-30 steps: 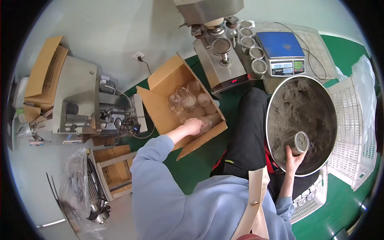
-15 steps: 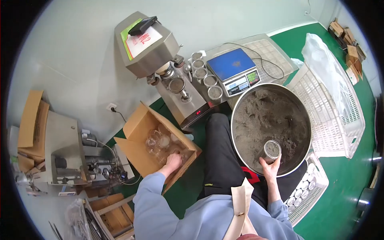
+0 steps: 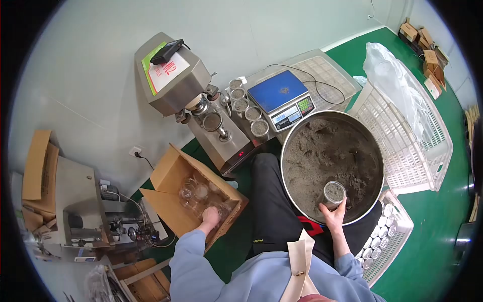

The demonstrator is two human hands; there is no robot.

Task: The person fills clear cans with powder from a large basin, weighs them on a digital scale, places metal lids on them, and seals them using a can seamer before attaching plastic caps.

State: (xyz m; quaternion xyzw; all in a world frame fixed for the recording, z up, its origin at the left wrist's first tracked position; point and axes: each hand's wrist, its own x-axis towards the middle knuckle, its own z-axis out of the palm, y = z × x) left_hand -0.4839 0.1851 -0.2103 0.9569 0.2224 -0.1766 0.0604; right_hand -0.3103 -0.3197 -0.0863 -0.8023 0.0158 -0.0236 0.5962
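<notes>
My left hand (image 3: pixel 211 216) reaches into an open cardboard box (image 3: pixel 166 202) among clear plastic jars (image 3: pixel 192 192); its fingertips are hidden among them. My right hand (image 3: pixel 333 214) is wrapped round a clear jar filled with grey-brown powder (image 3: pixel 334 193). That jar is held above the near part of a large round metal basin (image 3: pixel 283 176), which holds the same loose powder (image 3: pixel 332 151).
A metal machine (image 3: pixel 173 83) carries a filled jar (image 3: pixel 212 121). Several filled jars (image 3: pixel 259 129) line up beside a blue scale (image 3: pixel 279 91). White crates (image 3: pixel 397 146) stand at right; silver-topped cans (image 3: pixel 375 242) fill a lower crate. More equipment (image 3: pixel 80 201) is at left.
The view has swung to the right, so things appear farther left. My left hand is still in the box, and my right hand still holds the filled jar over the basin.
</notes>
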